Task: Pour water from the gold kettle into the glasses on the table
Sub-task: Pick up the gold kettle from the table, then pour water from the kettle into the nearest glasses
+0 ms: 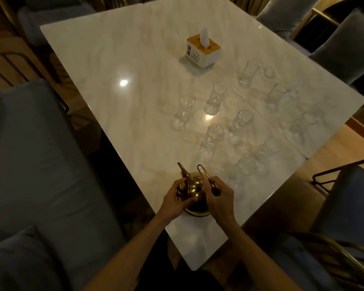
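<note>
A gold kettle (pixel 194 186) stands on the white marble table (pixel 114 66) near its front edge, spout pointing away to the left. My left hand (pixel 174 201) wraps the kettle's left side. My right hand (pixel 219 198) grips the kettle's thin looped handle on the right. Several clear glasses stand upright beyond it, the closest one (pixel 243 172) just right of the kettle, another (pixel 211 139) straight ahead, one more (pixel 182 113) farther left. Whether the glasses hold water I cannot tell in the dim light.
A white and yellow tissue box (pixel 203 50) sits toward the table's far side. Grey cushioned chairs (pixel 34 164) surround the table on the left, right (pixel 349 198) and far right. A seam (pixel 267 122) runs across the tabletop between the glasses.
</note>
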{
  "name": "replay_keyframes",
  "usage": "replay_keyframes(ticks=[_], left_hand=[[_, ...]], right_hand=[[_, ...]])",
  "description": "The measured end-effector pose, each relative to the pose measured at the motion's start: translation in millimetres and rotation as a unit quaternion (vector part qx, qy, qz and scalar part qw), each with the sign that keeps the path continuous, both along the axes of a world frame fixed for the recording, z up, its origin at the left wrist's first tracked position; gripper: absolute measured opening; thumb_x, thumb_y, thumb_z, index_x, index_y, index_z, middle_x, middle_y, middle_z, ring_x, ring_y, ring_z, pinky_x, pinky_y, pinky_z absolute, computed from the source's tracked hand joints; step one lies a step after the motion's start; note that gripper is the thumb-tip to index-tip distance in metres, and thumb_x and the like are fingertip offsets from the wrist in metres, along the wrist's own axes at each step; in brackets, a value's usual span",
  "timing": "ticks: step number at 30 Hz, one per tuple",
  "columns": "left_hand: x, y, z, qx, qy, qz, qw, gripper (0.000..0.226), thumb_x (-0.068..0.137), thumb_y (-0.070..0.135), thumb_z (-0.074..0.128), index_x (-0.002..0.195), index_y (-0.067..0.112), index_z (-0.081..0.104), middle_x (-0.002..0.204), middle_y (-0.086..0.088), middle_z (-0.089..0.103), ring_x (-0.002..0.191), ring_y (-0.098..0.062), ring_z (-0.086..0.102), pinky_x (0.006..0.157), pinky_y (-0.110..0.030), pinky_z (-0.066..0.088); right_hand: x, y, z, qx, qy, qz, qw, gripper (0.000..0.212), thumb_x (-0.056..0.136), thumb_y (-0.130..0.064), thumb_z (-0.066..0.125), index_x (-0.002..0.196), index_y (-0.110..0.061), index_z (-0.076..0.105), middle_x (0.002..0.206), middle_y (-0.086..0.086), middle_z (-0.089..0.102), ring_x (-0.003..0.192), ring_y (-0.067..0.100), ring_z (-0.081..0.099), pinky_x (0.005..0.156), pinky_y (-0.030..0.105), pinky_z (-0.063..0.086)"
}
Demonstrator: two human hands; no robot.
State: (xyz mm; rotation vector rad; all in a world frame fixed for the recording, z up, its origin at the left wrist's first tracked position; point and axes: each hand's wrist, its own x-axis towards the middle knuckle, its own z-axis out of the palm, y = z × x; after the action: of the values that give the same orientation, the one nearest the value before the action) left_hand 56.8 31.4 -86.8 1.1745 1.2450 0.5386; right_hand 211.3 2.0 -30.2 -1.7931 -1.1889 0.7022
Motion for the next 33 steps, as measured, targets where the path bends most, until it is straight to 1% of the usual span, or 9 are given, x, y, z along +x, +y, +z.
replay_keyframes(ticks=[3,6,8,11,18,23,26,28,33], left_hand=[[-2,10,6,-0.075,-0.056,0.046,0.994,0.07,0.057,0.06,0.086,0.119,0.043,0.058,0.128,0.001,0.058,0.111,-0.023,0.063,0.091,-0.052,0.057],[-3,16,10,-0.093,-0.08,0.049,0.991,0.069,0.057,0.052,0.089,0.118,0.035,0.059,0.126,-0.005,0.058,0.108,-0.026,0.064,0.086,-0.054,0.059],[-3,17,12,-0.099,-0.092,0.056,0.989,0.062,0.062,0.041,0.088,0.117,0.032,0.06,0.124,-0.007,0.059,0.106,-0.026,0.066,0.084,-0.054,0.059],[-1,15,15,-0.098,-0.099,0.062,0.988,0.058,0.062,0.045,0.088,0.113,0.039,0.061,0.124,-0.007,0.06,0.106,-0.028,0.066,0.082,-0.056,0.059],[8,20,32,-0.029,-0.074,0.054,0.995,0.046,0.077,0.038,0.083,0.117,0.039,0.06,0.123,-0.003,0.061,0.109,-0.025,0.065,0.088,-0.045,0.06],[23,28,49,0.022,-0.047,0.029,0.998,0.055,0.077,0.045,0.081,0.125,0.033,0.057,0.13,0.001,0.054,0.117,-0.02,0.056,0.096,-0.035,0.055],[35,34,67,0.012,-0.068,0.031,0.997,0.063,0.073,0.04,0.085,0.125,0.03,0.051,0.128,0.005,0.055,0.116,-0.018,0.057,0.09,-0.026,0.052],[45,38,79,-0.012,-0.079,0.016,0.997,0.076,0.071,0.04,0.087,0.134,0.028,0.044,0.129,0.005,0.053,0.114,-0.018,0.056,0.085,-0.024,0.051],[76,37,102,-0.073,-0.134,-0.074,0.986,0.092,0.07,0.048,0.085,0.145,0.032,0.034,0.129,0.009,0.048,0.122,-0.022,0.053,0.099,-0.049,0.053]], right_hand=[[1,-1,3,0.004,0.031,-0.003,0.999,0.029,0.093,-0.036,0.061,0.106,-0.013,0.073,0.093,-0.012,0.072,0.092,0.004,0.07,0.081,0.022,0.059],[2,0,6,0.016,0.037,-0.005,0.999,0.039,0.09,-0.047,0.058,0.102,-0.013,0.073,0.09,-0.01,0.073,0.089,0.009,0.072,0.079,0.025,0.061],[2,2,9,0.021,0.038,0.0,0.999,0.034,0.09,-0.046,0.059,0.098,-0.016,0.073,0.086,-0.01,0.072,0.085,0.01,0.072,0.077,0.026,0.061],[1,5,15,0.028,0.032,0.007,0.999,0.026,0.089,-0.045,0.06,0.093,-0.022,0.071,0.077,-0.016,0.07,0.079,0.007,0.07,0.071,0.022,0.058],[3,7,38,0.064,0.034,-0.021,0.997,0.011,0.089,-0.043,0.06,0.081,-0.037,0.064,0.072,-0.019,0.066,0.068,0.005,0.064,0.063,0.017,0.051],[16,5,57,0.099,0.031,-0.057,0.993,0.025,0.088,-0.047,0.059,0.076,-0.025,0.064,0.068,-0.013,0.062,0.065,0.006,0.06,0.062,0.016,0.051],[28,0,72,0.123,0.022,-0.089,0.988,0.041,0.087,-0.049,0.057,0.076,-0.011,0.063,0.067,-0.002,0.059,0.063,0.006,0.058,0.06,0.014,0.049],[36,-5,85,0.137,0.017,-0.105,0.985,0.039,0.087,-0.049,0.057,0.073,-0.012,0.061,0.064,0.0,0.055,0.06,0.004,0.056,0.057,0.012,0.047],[57,-21,119,0.168,0.014,-0.145,0.975,0.036,0.089,-0.044,0.058,0.071,-0.013,0.058,0.062,-0.004,0.058,0.054,0.003,0.055,0.051,0.009,0.044]])
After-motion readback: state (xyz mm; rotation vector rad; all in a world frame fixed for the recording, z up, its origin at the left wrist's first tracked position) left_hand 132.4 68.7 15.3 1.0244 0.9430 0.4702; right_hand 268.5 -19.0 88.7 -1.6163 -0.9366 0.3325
